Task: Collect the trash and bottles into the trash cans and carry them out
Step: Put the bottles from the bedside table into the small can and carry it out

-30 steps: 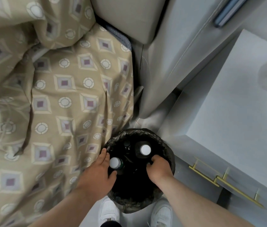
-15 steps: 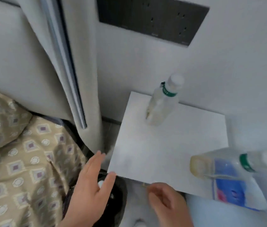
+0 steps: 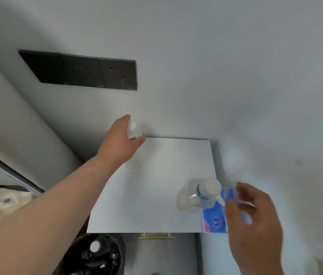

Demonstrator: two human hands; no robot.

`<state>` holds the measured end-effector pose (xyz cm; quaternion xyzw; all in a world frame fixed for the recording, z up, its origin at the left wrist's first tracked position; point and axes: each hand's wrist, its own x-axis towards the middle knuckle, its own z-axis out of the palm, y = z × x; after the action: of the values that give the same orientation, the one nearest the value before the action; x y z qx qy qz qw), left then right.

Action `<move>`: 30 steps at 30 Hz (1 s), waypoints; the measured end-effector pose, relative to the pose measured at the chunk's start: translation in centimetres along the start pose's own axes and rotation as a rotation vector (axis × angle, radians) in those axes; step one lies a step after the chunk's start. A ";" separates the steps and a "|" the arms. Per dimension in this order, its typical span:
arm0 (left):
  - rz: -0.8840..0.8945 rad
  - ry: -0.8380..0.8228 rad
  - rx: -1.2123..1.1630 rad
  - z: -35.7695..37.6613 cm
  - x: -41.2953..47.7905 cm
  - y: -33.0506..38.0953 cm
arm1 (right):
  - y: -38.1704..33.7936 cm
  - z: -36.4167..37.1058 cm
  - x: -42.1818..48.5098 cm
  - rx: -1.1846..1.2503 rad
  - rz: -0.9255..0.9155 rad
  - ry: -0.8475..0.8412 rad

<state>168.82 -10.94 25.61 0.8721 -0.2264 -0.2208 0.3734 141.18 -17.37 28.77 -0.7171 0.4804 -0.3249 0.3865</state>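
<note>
Left hand [image 3: 120, 143] reached clear white-capped bottle [image 3: 132, 131], fingers [image 3: 126, 119] clamped round it | right hand [image 3: 255, 215] fingers apart

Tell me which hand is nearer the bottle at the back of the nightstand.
Left. The left hand curls round the neck of the back bottle. The right hand is off at the front right corner of the nightstand, beside the other bottle and the blue packet.

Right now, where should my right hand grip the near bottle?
Grip the near bottle round its neck, under the white cap, coming from the right, where the right hand hovers open. It stands upright, and the blue packet beside its base probably crowds a lower hold.
</note>
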 end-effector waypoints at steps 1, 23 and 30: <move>-0.005 0.011 0.027 0.2 0.3 -0.4 | 0.4 0.4 0.5 -0.050 0.061 -0.102; -0.286 0.594 -0.377 -14.0 -23.8 -12.7 | -4.4 9.5 -3.7 0.005 -0.039 -0.576; -0.467 0.485 -0.289 -11.1 -27.4 -22.9 | -3.1 14.3 -12.2 -0.039 -0.050 -0.729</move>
<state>158.33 24.74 21.23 0.8654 0.1072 -0.1168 0.4753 150.48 -1.68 23.26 -0.8045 0.2995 -0.0482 0.5107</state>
